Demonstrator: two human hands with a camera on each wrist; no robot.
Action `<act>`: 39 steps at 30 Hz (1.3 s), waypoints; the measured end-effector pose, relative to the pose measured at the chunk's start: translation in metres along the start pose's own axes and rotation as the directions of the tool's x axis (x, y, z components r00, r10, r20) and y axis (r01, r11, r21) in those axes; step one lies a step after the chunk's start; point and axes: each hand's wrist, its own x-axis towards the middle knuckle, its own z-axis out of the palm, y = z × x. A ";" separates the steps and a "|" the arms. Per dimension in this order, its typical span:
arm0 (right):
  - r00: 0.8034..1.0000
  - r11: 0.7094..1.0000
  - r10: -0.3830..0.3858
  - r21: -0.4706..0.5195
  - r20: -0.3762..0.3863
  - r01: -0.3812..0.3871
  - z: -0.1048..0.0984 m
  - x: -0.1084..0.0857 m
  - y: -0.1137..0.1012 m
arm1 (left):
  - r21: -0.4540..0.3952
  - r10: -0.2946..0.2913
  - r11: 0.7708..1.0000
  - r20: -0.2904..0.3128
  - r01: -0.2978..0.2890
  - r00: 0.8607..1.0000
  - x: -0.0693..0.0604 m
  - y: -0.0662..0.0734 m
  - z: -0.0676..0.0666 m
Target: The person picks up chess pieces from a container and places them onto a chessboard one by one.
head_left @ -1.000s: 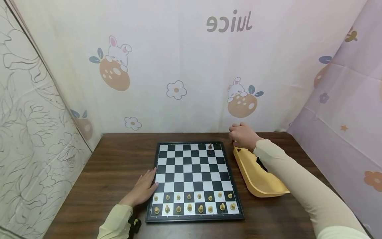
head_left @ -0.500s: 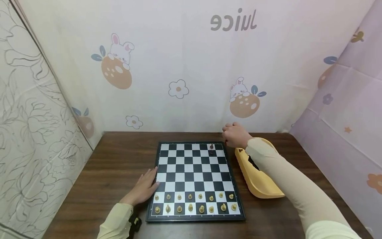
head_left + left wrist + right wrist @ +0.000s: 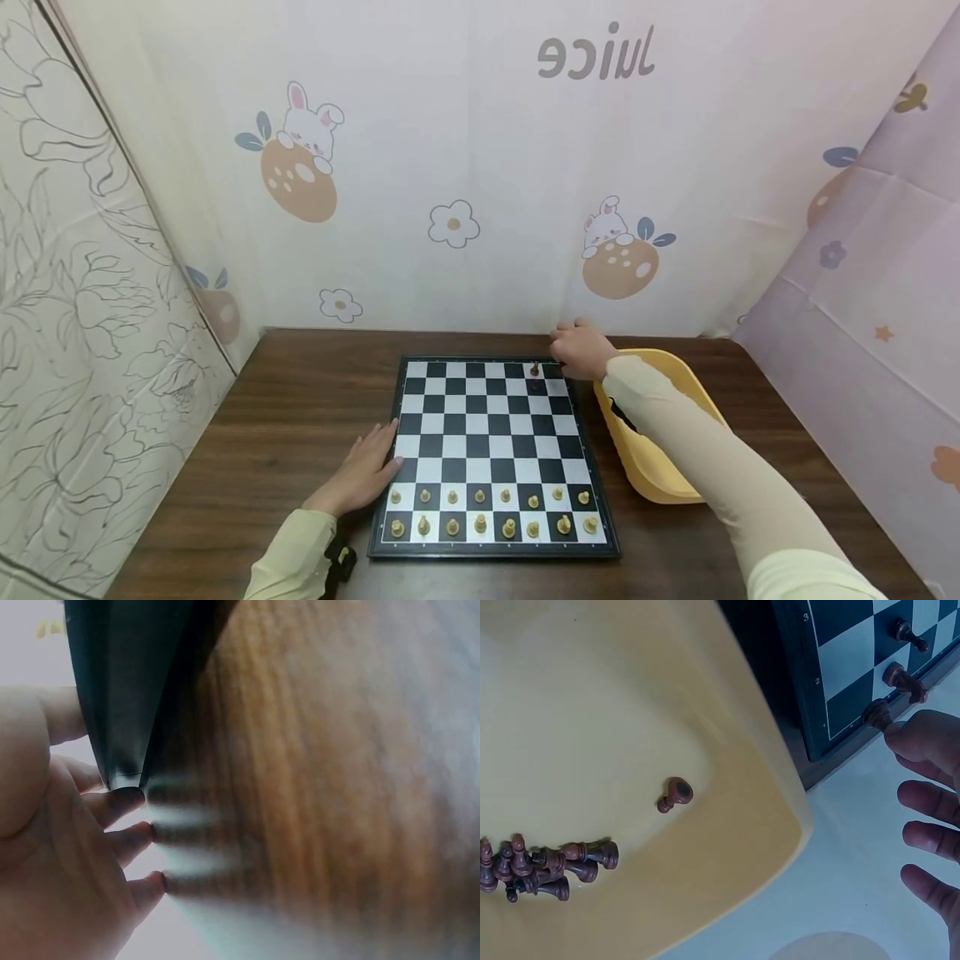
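Brown wood makes up the table [image 3: 300, 400], and the board [image 3: 492, 553] lies flat on it. Nearest on the board are the gold pieces [image 3: 509, 528], standing in two rows of eight. Just past them, the left hand [image 3: 358, 473] rests at the left edge, fingers stretched and not clenched, thumb over the rim. If that hand pushed sideways, the board could slide and the gold pieces might shift or tip.

Right of the board, just beside it, sits the tray [image 3: 667, 492]. Inside, the right wrist view shows a cluster of dark pieces [image 3: 551, 870] lying on their sides, plus a lone pawn [image 3: 676, 792] apart from them. The right forearm crosses above the tray, so a dropped elbow could catch its wall.

Farther off, at the far right corner, the right hand [image 3: 934, 761] pinches a rook-like piece [image 3: 877, 714] between thumb and forefinger, the other fingers apart. Whether its base touches the square, I cannot tell. The knight [image 3: 904, 681] stands right next to it; a careless fingertip could topple it, or the black pawn [image 3: 910, 634] in front. Behind everything hangs the printed cloth [image 3: 390, 167].
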 end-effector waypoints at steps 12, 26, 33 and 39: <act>1.000 1.000 0.002 0.004 0.030 -0.002 0.010 0.009 -0.003 | 0.000 0.019 1.000 -0.015 -0.019 1.000 -0.001 0.001 0.003; 0.999 0.999 -0.002 -0.053 0.048 0.005 0.018 0.013 -0.002 | -0.003 0.024 1.000 -0.011 -0.024 1.000 0.002 0.001 0.004; 0.999 0.998 0.006 -0.060 0.050 -0.003 0.017 0.017 -0.004 | -0.004 0.015 1.000 -0.016 -0.015 1.000 0.002 0.001 0.003; 0.999 1.000 0.000 -0.026 0.050 0.001 0.014 0.015 0.000 | -0.001 0.001 1.000 -0.016 -0.001 1.000 0.001 0.000 0.002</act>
